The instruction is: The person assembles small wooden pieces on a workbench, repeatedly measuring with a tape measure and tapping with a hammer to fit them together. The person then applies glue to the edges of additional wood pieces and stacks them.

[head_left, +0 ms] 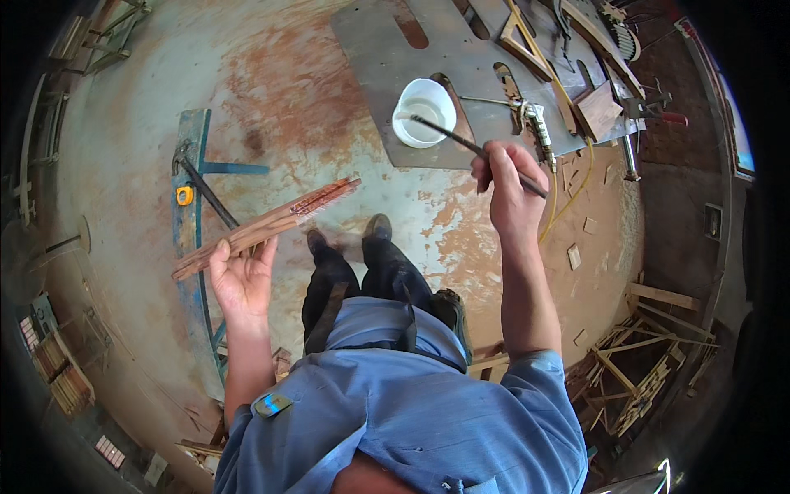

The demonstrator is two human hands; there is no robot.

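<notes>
Wooden strip (267, 226) across left hand (242, 284), apparently fingertip-held.

Here's the left hand (243, 278), palm turned up, thumb (219, 257) on one side and fingers raised on the other in a firm pinch, with its bare forearm (248, 354) rising from below, close to the body. Over on the other side, the right arm (529, 300) reaches farther forward, elbow bent, and up top the right hand (514, 177) is curled in a closed grip, thumb laid across!
</notes>
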